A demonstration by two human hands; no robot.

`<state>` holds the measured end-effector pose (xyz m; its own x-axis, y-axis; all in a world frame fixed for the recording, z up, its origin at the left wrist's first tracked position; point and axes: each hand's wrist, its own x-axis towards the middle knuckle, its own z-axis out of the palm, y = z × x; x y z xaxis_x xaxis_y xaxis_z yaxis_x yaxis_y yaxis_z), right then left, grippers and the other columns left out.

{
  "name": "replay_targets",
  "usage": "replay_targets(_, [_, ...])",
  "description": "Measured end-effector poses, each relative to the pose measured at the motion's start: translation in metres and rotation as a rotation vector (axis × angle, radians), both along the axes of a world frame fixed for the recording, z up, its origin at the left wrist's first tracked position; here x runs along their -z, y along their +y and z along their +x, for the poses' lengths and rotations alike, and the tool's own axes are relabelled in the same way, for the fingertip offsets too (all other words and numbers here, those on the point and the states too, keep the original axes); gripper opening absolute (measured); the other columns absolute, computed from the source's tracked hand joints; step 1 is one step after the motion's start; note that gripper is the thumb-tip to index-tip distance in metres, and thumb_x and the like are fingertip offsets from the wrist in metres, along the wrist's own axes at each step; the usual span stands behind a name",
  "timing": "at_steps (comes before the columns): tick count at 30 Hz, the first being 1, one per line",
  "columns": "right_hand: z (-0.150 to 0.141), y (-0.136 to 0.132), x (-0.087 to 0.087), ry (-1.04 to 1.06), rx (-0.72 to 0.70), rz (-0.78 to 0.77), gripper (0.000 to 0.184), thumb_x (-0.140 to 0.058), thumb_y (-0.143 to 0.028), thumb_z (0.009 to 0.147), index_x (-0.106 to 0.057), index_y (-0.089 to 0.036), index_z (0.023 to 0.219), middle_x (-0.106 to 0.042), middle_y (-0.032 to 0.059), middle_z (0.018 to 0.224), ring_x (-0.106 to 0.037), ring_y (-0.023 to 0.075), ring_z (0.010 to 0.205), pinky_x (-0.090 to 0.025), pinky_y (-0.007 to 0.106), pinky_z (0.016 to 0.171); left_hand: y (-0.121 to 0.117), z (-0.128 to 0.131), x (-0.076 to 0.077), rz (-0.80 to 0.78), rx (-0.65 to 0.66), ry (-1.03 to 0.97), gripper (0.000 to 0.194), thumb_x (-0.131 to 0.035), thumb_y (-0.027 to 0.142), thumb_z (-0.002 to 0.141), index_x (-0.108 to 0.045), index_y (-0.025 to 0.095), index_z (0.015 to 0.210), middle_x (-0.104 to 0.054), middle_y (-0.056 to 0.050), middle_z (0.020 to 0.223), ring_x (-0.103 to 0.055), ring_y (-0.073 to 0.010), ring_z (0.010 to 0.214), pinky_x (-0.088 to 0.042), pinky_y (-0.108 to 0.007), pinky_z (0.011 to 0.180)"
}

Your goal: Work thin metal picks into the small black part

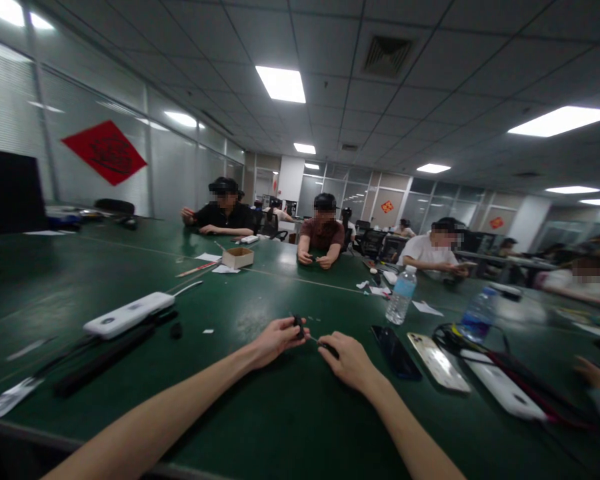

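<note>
My left hand (277,341) pinches a small black part (298,325) between thumb and fingers, above the green table (260,407). My right hand (347,360) grips a small dark tool (329,349) with a thin metal tip (313,339). That tip points toward the black part, close to it, and I cannot tell if they touch. The fingers hide most of both objects. A black phone (395,353) lies just right of my right hand.
A gold-backed phone (437,361), a water bottle (401,295) and a white power bank with a cable (127,315) stand nearby. Further along are a cardboard box (237,257) and several seated people working at the table.
</note>
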<state>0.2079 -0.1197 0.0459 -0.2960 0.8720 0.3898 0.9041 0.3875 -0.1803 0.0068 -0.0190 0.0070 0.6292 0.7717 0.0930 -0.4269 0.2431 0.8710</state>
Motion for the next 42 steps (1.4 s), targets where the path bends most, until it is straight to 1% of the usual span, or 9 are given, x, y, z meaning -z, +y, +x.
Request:
replay_targets(7, [0.004, -0.002, -0.005, -0.059, 0.014, -0.013, 0.03, -0.039, -0.037, 0.09, -0.059, -0.029, 0.111, -0.06, 0.0033, 0.096, -0.057, 0.0152, 0.085, -0.041, 0.024, 0.076, 0.002, 0.0, 0.003, 0.045, 0.022, 0.03, 0.034, -0.062, 0.024, 0.078, -0.055, 0.01, 0.108, -0.062, -0.015, 0.102, -0.062, -0.021, 0.093, -0.045, -0.036, 0.09])
replay_targets(12, [0.004, -0.004, -0.011, -0.131, 0.03, 0.019, 0.031, -0.037, -0.04, 0.091, -0.06, -0.031, 0.109, -0.06, 0.0027, 0.095, -0.057, 0.0149, 0.083, -0.039, 0.023, 0.073, 0.001, -0.002, 0.003, 0.072, 0.063, 0.037, 0.032, -0.063, 0.024, 0.077, -0.056, 0.01, 0.105, -0.062, -0.016, 0.101, -0.062, -0.0214, 0.091, -0.046, -0.035, 0.087])
replay_targets(17, [0.003, -0.006, -0.011, -0.217, 0.055, 0.04, 0.033, -0.032, -0.041, 0.092, -0.06, -0.03, 0.106, -0.06, 0.0027, 0.09, -0.056, 0.0154, 0.081, -0.037, 0.024, 0.069, -0.002, -0.003, 0.001, 0.087, 0.089, 0.061, 0.031, -0.064, 0.024, 0.077, -0.057, 0.009, 0.103, -0.063, -0.015, 0.099, -0.063, -0.0207, 0.089, -0.048, -0.033, 0.083])
replay_targets(23, [0.003, -0.007, -0.017, -0.346, 0.02, 0.109, 0.03, -0.034, -0.037, 0.093, -0.059, -0.027, 0.106, -0.059, 0.0055, 0.092, -0.052, 0.0174, 0.086, -0.035, 0.028, 0.075, -0.005, -0.003, -0.002, 0.088, 0.12, 0.084, 0.031, -0.064, 0.023, 0.076, -0.058, 0.008, 0.103, -0.063, -0.015, 0.098, -0.063, -0.0205, 0.088, -0.048, -0.032, 0.082])
replay_targets(27, [0.004, -0.009, -0.024, -0.419, -0.02, 0.096, 0.028, -0.036, -0.034, 0.092, -0.056, -0.029, 0.113, -0.06, 0.0063, 0.091, -0.051, 0.0189, 0.087, -0.035, 0.029, 0.073, -0.004, -0.005, -0.004, 0.082, 0.145, 0.099, 0.031, -0.064, 0.024, 0.076, -0.058, 0.008, 0.102, -0.063, -0.015, 0.099, -0.062, -0.0201, 0.089, -0.048, -0.031, 0.082])
replay_targets(32, [0.002, -0.014, -0.023, -0.361, -0.045, -0.016, 0.032, -0.039, -0.04, 0.091, -0.052, -0.033, 0.119, -0.059, 0.0044, 0.096, -0.056, 0.0148, 0.075, -0.036, 0.024, 0.065, -0.002, -0.01, -0.006, 0.083, 0.207, 0.156, 0.033, -0.067, 0.025, 0.073, -0.059, 0.009, 0.101, -0.062, -0.015, 0.1, -0.063, -0.0213, 0.089, -0.049, -0.033, 0.081])
replay_targets(36, [-0.003, -0.017, -0.022, -0.287, -0.047, -0.032, 0.033, -0.037, -0.043, 0.09, -0.057, -0.032, 0.115, -0.06, 0.0043, 0.094, -0.058, 0.0164, 0.08, -0.037, 0.025, 0.07, -0.003, -0.014, -0.009, 0.081, 0.246, 0.204, 0.035, -0.067, 0.026, 0.072, -0.059, 0.008, 0.101, -0.064, -0.016, 0.096, -0.063, -0.0227, 0.089, -0.049, -0.035, 0.081])
replay_targets(39, [-0.005, -0.016, -0.02, -0.281, -0.031, -0.038, 0.033, -0.035, -0.04, 0.091, -0.06, -0.032, 0.11, -0.062, 0.0044, 0.091, -0.058, 0.0172, 0.082, -0.037, 0.026, 0.071, -0.005, -0.016, -0.011, 0.066, 0.248, 0.217, 0.034, -0.067, 0.025, 0.072, -0.06, 0.008, 0.101, -0.063, -0.017, 0.1, -0.062, -0.0238, 0.093, -0.048, -0.037, 0.083])
replay_targets(42, [-0.006, -0.013, -0.015, -0.317, 0.003, -0.024, 0.033, -0.034, -0.039, 0.092, -0.063, -0.03, 0.103, -0.063, 0.0042, 0.087, -0.059, 0.0177, 0.079, -0.037, 0.026, 0.068, -0.006, -0.016, -0.011, 0.058, 0.241, 0.22, 0.034, -0.068, 0.023, 0.071, -0.06, 0.008, 0.1, -0.061, -0.017, 0.105, -0.06, -0.0248, 0.098, -0.046, -0.039, 0.087])
